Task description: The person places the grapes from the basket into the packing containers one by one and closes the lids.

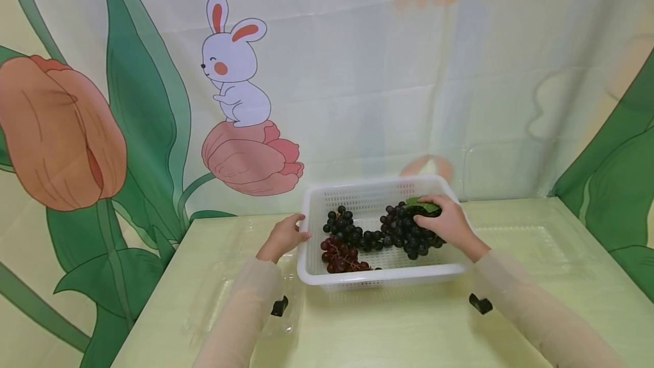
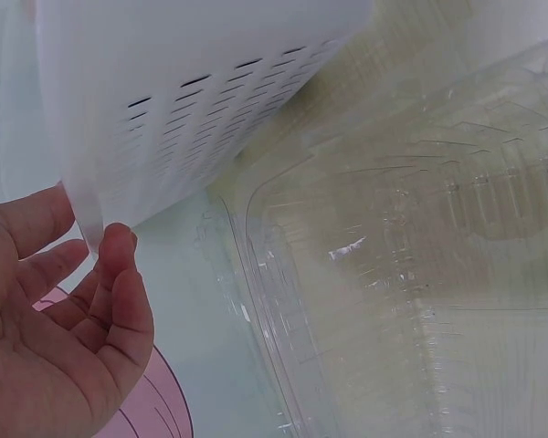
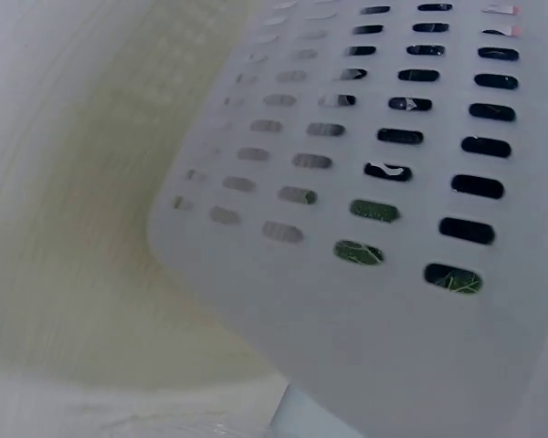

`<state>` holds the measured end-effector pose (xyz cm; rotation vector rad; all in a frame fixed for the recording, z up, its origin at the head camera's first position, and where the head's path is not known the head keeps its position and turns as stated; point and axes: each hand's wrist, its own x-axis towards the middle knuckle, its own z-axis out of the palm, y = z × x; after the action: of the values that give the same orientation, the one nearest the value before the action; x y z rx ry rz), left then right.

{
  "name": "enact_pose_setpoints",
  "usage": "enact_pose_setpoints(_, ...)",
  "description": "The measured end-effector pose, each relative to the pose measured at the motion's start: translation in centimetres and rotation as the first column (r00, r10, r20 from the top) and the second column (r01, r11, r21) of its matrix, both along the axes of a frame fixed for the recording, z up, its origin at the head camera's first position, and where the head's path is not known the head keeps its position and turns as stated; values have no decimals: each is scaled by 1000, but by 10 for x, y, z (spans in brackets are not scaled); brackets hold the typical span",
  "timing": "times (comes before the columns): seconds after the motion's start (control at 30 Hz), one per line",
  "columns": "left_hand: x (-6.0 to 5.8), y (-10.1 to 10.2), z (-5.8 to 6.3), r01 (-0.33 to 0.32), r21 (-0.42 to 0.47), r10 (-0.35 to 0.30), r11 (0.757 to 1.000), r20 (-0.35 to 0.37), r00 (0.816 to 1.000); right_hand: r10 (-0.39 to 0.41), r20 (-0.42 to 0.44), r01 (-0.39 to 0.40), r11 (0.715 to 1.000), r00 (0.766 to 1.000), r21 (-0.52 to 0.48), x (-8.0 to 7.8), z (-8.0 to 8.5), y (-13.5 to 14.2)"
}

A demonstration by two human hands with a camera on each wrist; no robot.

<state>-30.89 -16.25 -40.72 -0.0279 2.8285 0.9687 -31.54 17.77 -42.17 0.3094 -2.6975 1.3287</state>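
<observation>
A white slotted plastic basket (image 1: 380, 275) stands on the table, also filling much of the right wrist view. My left hand (image 1: 283, 237) pinches its left rim between thumb and fingers, seen closely in the left wrist view. Inside, my right hand (image 1: 449, 223) grips a bunch of black grapes (image 1: 409, 234) at the basket's right side, with a green leaf (image 1: 421, 205) under the fingers. Another dark bunch (image 1: 352, 233) lies left of it, and red grapes (image 1: 341, 257) sit at the front left. The basket wall hides the right hand in the right wrist view.
A clear plastic container (image 2: 374, 274) lies on the table left of the basket, partly under the left forearm. Another clear container (image 1: 536, 246) is at the right. Behind the table hangs a printed cloth (image 1: 347, 101) with a rabbit and tulips.
</observation>
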Motion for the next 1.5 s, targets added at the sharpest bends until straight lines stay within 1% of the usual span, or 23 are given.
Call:
enact_pose_setpoints(0.2,1,0,1,-3,4,3,1000,-3,1000,17,-27,-18,1000,999,-7,-1,7,-1)
enact_pose_setpoints(0.47,1,-1,0,-3,-16,3,1000,-7,1000,28,-40,-29,1000,999,-13,-3,13,-2)
enact_pose_setpoints(0.7,1,0,1,-9,-6,9,1000,0,1000,31,-38,-32,999,999,-35,-2,27,0)
enact_pose_setpoints(0.87,1,0,1,-4,-7,4,1000,-7,1000,16,-34,-18,999,999,-45,-4,38,2)
enact_pose_setpoints(1.2,2,-1,2,-2,-3,2,1000,-13,1000,-2,-55,0,1000,999,-30,-4,55,12)
enact_pose_setpoints(1.37,1,-1,0,-1,2,1,1000,-12,1000,-30,-79,28,999,996,-19,-4,61,19)
enact_pose_setpoints(1.5,1,-1,-2,4,-4,-4,1000,-26,1000,-53,-92,51,999,994,-17,-4,67,26)
